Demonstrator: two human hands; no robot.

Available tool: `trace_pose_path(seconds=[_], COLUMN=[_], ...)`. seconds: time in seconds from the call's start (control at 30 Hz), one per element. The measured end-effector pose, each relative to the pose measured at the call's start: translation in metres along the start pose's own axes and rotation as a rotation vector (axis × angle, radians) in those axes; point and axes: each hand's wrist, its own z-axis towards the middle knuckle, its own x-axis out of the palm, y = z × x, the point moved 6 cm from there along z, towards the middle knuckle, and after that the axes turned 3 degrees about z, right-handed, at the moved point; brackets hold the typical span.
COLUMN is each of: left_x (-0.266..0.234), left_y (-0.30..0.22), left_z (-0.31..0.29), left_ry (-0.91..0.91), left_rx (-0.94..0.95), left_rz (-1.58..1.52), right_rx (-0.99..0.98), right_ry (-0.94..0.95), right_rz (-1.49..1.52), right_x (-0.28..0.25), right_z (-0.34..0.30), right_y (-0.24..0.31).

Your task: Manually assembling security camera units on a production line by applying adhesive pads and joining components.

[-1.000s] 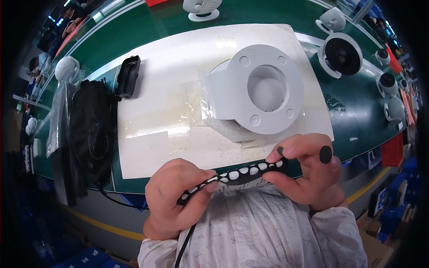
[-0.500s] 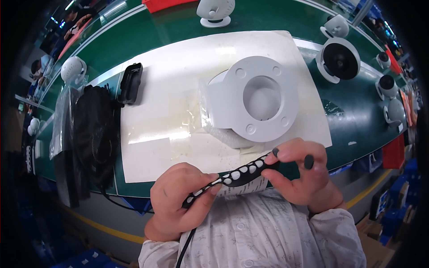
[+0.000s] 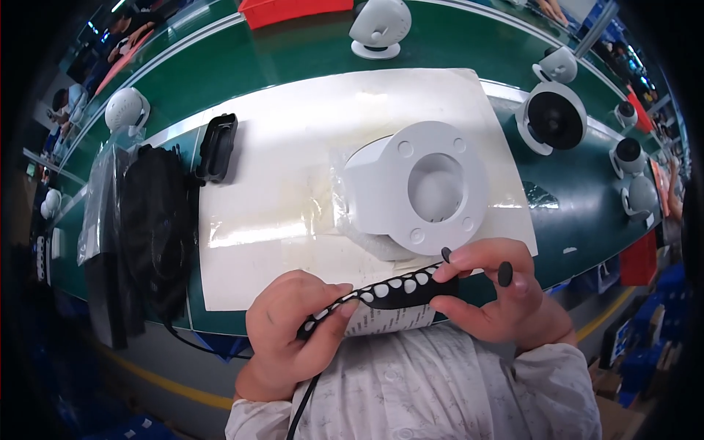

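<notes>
My left hand (image 3: pixel 293 326) is closed, pinching the left end of a black die-cut sheet of round adhesive pads (image 3: pixel 411 297) between thumb and finger. White round gaps run along the sheet, and printed white backing hangs below it. My right hand (image 3: pixel 506 297) grips the sheet's right end. One loose black round pad (image 3: pixel 504 274) sits on a finger of that hand, and another black pad (image 3: pixel 446 255) is at its index fingertip. Beyond the hands lies a white fan (image 3: pixel 370 198), its ring-shaped base turned up, with several round recesses in it.
Under the fan is a white board (image 3: pixel 271 176) on the green table. To the left lie a black tray-like part (image 3: pixel 218 149), a black mesh bag (image 3: pixel 158 220) and clear plastic bags. More white fans (image 3: pixel 554 117) stand behind and right; a red bin (image 3: pixel 293 10) is at the back.
The fan and board sit slightly lower in the picture. The sheet is turned flatter, showing more of its black surface near my right hand. Both hands keep hold of it.
</notes>
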Motion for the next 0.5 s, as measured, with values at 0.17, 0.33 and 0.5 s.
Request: trace_pose_path(seconds=[0.17,0.33,0.5], left_x=[0.001,0.005,0.005], left_y=[0.002,0.000,-0.001], left_z=[0.003,0.003,0.003], left_ry=[-0.003,-0.028,-0.042], left_rx=[0.001,-0.004,-0.012], left_rz=[-0.014,-0.039,-0.061], right_rx=[-0.031,-0.052,-0.084], right_ry=[-0.044,-0.127,-0.149], right_rz=[-0.090,-0.066,-0.027], right_x=[0.004,0.008,0.009], right_z=[-0.003,-0.010,-0.013], right_y=[-0.002,-0.007,-0.009])
